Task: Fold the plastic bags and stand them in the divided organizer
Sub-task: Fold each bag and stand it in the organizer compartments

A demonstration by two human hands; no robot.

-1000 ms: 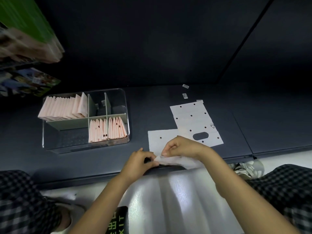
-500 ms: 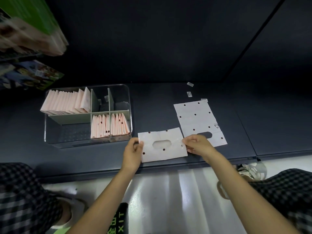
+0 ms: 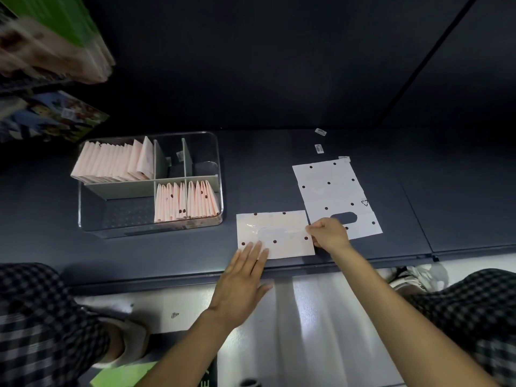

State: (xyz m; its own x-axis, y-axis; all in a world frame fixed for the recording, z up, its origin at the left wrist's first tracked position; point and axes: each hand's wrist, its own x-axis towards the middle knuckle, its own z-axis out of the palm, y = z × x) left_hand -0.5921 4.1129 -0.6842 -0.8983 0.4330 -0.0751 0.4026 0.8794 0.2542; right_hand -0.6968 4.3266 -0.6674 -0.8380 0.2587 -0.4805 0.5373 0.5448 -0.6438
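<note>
Since 0.5 s ago: left hand [image 3: 242, 280] let go of the bag edge and flattened, fingers spread, tips pressing the lower-left corner of the folded bag [image 3: 275, 234]. Right hand [image 3: 329, 235] pinches its right edge. Bag lies flat on the counter [image 3: 279, 163] at frame centre, just right of the organizer [image 3: 150, 182], overlapping an unfolded bag [image 3: 335, 191]. Thin film: light, floppy, prob slippery, so pin one side, take hold at edges/corners for next fold.

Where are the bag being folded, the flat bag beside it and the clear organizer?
Folded bag [image 3: 282, 227], head view: its middle.
Flat bag [image 3: 329, 188], head view: upper middle.
Organizer [image 3: 220, 174], head view: right wall.
</note>
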